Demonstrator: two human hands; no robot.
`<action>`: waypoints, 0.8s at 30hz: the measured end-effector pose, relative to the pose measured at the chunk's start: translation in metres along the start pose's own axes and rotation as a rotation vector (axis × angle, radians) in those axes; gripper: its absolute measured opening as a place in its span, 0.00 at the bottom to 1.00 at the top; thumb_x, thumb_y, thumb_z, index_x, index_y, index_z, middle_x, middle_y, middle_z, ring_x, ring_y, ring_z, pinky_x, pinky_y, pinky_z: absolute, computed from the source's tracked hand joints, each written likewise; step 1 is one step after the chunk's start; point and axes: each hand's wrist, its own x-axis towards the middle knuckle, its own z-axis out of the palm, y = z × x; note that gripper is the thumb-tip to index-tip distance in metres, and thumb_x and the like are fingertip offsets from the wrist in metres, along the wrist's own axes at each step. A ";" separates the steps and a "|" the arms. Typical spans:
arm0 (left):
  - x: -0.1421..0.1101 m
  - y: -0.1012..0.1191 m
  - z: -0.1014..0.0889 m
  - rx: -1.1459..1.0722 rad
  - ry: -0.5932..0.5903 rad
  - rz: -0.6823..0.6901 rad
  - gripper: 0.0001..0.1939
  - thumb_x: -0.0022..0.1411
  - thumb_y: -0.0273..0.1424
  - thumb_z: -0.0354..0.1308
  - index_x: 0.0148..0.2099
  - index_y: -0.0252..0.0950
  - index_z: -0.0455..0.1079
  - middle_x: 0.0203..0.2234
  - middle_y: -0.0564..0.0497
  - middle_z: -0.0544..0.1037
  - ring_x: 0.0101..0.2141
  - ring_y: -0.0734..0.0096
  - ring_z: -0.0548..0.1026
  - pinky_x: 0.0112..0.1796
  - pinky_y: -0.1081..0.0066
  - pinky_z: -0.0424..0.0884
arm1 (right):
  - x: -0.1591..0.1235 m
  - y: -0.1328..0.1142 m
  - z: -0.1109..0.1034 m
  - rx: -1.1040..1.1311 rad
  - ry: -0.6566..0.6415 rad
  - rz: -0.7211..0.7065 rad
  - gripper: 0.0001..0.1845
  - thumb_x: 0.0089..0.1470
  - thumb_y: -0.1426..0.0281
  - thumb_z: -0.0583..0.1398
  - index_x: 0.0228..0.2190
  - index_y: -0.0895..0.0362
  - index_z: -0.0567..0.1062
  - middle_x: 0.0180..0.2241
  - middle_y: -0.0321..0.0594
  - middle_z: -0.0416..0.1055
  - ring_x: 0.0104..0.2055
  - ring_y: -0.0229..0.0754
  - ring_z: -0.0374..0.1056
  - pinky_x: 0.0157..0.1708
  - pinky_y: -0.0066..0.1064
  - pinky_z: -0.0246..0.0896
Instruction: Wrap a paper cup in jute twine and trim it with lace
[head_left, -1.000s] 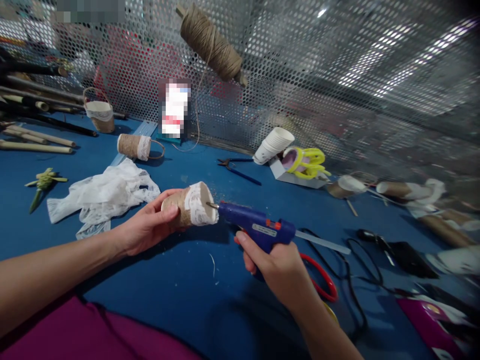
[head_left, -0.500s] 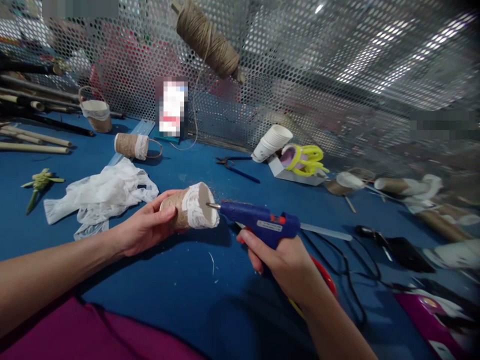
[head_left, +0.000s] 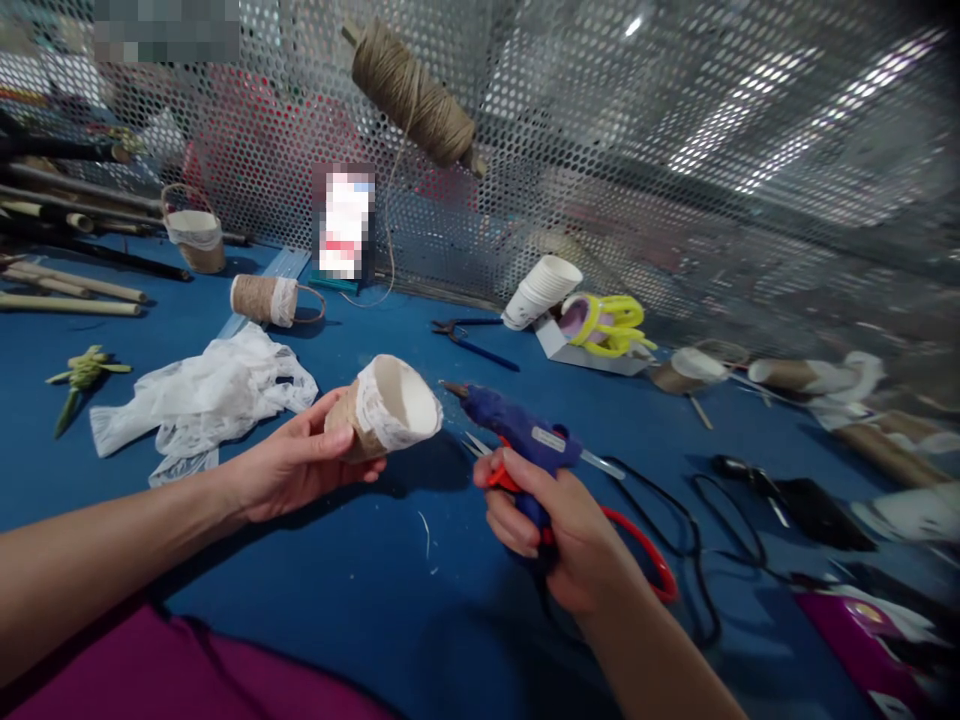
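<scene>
Fingers of the left hand (head_left: 289,465) grasp the lace-trimmed cup (head_left: 373,408), mouth between two and three o'clock; it lies at ten o'clock from the right hand (head_left: 562,525), which grips the glue gun (head_left: 504,414).

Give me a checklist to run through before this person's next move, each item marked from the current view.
1. Left hand supports the twine-wrapped cup by its side: ok.
2. Cup's mouth uncovered by fingers: ok, it opens toward the glue gun.
3. Right hand wraps the gun's handle: ok.
4. Nozzle outside the cup: ok, its tip sits just beyond the rim.
5. Space beneath the right hand free: not ok, red-handled scissors lie there, blades poking out toward the cup.
6. Gun hot enough to melt its glue stick: cannot tell, heat does not show.
</scene>
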 end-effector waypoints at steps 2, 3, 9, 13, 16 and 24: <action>0.000 0.000 0.001 -0.005 0.005 -0.003 0.24 0.50 0.30 0.63 0.50 0.39 0.62 0.39 0.48 0.70 0.37 0.69 0.72 0.38 0.70 0.68 | 0.001 0.002 0.001 0.029 -0.013 0.012 0.15 0.48 0.60 0.59 0.23 0.60 0.71 0.08 0.27 0.52 0.11 0.27 0.43 0.13 0.24 0.33; -0.001 0.000 0.002 -0.007 0.000 -0.003 0.24 0.51 0.30 0.63 0.50 0.39 0.62 0.39 0.48 0.70 0.37 0.69 0.72 0.39 0.70 0.68 | 0.001 0.002 0.002 0.032 -0.011 0.013 0.15 0.48 0.60 0.59 0.23 0.61 0.71 0.08 0.27 0.52 0.12 0.27 0.43 0.13 0.24 0.33; -0.001 -0.002 0.001 0.000 -0.009 0.011 0.24 0.51 0.29 0.63 0.50 0.40 0.61 0.41 0.48 0.69 0.38 0.69 0.71 0.40 0.68 0.67 | 0.002 0.005 0.006 -0.013 0.001 0.019 0.16 0.48 0.59 0.59 0.23 0.61 0.71 0.08 0.27 0.53 0.12 0.28 0.45 0.14 0.24 0.34; -0.002 -0.003 0.000 0.002 0.020 0.018 0.25 0.51 0.28 0.63 0.51 0.40 0.61 0.42 0.48 0.69 0.39 0.68 0.70 0.41 0.67 0.66 | 0.000 0.007 0.009 -0.144 0.067 -0.027 0.16 0.48 0.58 0.58 0.23 0.60 0.71 0.08 0.28 0.55 0.12 0.29 0.48 0.14 0.25 0.40; -0.002 -0.003 0.002 0.018 0.055 0.028 0.23 0.50 0.28 0.64 0.49 0.40 0.63 0.40 0.49 0.69 0.39 0.70 0.70 0.41 0.68 0.66 | 0.000 0.007 0.009 -0.410 0.214 -0.135 0.16 0.48 0.58 0.58 0.22 0.59 0.72 0.09 0.30 0.58 0.13 0.32 0.53 0.16 0.27 0.47; 0.000 -0.001 0.002 0.130 0.125 0.029 0.23 0.48 0.29 0.65 0.47 0.40 0.64 0.36 0.52 0.69 0.34 0.74 0.69 0.37 0.73 0.66 | -0.003 -0.002 -0.002 -0.888 0.287 -0.089 0.24 0.47 0.57 0.57 0.08 0.56 0.65 0.09 0.37 0.63 0.15 0.36 0.60 0.20 0.31 0.56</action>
